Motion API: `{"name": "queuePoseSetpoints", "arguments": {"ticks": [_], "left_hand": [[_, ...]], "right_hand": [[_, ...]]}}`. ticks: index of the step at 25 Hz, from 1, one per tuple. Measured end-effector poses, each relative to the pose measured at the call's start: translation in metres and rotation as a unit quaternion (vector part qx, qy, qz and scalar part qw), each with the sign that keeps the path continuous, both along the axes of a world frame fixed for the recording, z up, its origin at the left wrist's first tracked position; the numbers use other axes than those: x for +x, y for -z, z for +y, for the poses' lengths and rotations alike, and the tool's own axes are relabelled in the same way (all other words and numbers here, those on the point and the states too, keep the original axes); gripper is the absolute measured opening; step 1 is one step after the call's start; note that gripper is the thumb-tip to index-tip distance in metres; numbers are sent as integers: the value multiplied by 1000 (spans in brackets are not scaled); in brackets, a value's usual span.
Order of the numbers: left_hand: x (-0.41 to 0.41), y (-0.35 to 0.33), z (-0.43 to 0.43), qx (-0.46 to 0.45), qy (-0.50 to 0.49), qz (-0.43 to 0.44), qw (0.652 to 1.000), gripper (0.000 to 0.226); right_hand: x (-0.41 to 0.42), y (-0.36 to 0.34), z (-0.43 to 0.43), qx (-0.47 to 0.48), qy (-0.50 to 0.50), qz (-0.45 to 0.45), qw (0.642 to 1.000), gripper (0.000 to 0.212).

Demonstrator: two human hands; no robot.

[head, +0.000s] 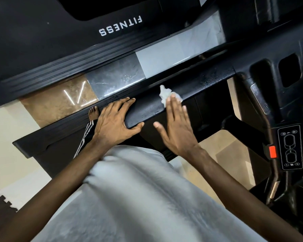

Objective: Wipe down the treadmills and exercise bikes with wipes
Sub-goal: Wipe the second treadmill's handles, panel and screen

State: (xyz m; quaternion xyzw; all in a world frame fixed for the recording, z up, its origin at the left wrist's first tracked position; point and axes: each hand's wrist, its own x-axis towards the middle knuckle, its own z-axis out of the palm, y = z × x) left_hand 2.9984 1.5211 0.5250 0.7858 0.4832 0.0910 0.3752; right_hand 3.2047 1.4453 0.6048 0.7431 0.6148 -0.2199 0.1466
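Note:
A black treadmill handrail (196, 81) runs diagonally across the middle of the head view, wet with small droplets. A crumpled white wipe (164, 93) lies on the rail. My right hand (177, 126) presses on the wipe with straight fingers, thumb spread out to the left. My left hand (115, 121) holds the near end of the rail, fingers laid over the top and thumb hooked under its end.
The treadmill's control panel (289, 147) with a red button (272, 152) sits at the right. A second treadmill deck marked FITNESS (120, 26) lies beyond the rail. My bare foot (93, 113) stands on the side rail below. Tiled floor shows between the machines.

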Motion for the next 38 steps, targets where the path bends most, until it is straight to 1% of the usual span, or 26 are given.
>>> {"name": "queuePoseSetpoints", "arguments": {"ticks": [1,3,6,8,10,13,15,18,20,21,24,26,27,29,31,33,38], "left_hand": [[0,1,0,-2,2,1,1000,82],[-1,1,0,-4,6,2,1000,82],[-1,0,1,-9,0,8,1000,82],[0,-2,0,-8,-9,6,1000,81],[0,-3,-2,0,-11,2,1000,80],[0,-5,-4,23,-13,26,999,81],[1,-9,-8,17,-25,53,998,83],[9,-15,-19,5,-62,77,995,82],[17,-18,-27,10,-89,73,993,78],[22,-19,-31,12,-104,69,992,75],[34,-23,-38,8,-149,62,987,72],[39,-23,-40,21,-160,80,984,73],[40,-23,-40,31,-159,91,983,74],[40,-22,-39,39,-148,100,983,77],[34,-22,-37,26,-128,97,987,82],[27,-23,-34,10,-112,83,990,87],[23,-24,-27,-11,-94,91,991,93]], "right_hand": [[-5,-1,-5,-2,-21,6,1000,81],[5,-3,-5,15,-43,-19,999,77],[42,1,8,33,8,-73,997,76],[63,2,18,38,41,-79,995,76],[66,1,23,36,19,-37,998,75],[46,2,11,25,-98,52,994,69],[41,7,4,27,-157,79,984,66],[60,7,8,34,-205,88,974,62],[80,3,14,52,-214,75,972,59],[90,1,17,63,-202,71,975,57],[123,-3,26,93,-111,75,987,55],[130,-4,29,106,-70,73,989,55],[123,-4,29,102,-75,76,989,55],[95,-2,28,82,-128,105,983,55],[66,1,22,65,-182,148,970,54],[61,2,19,63,-202,167,963,52],[77,0,20,50,-261,146,953,50]]}}
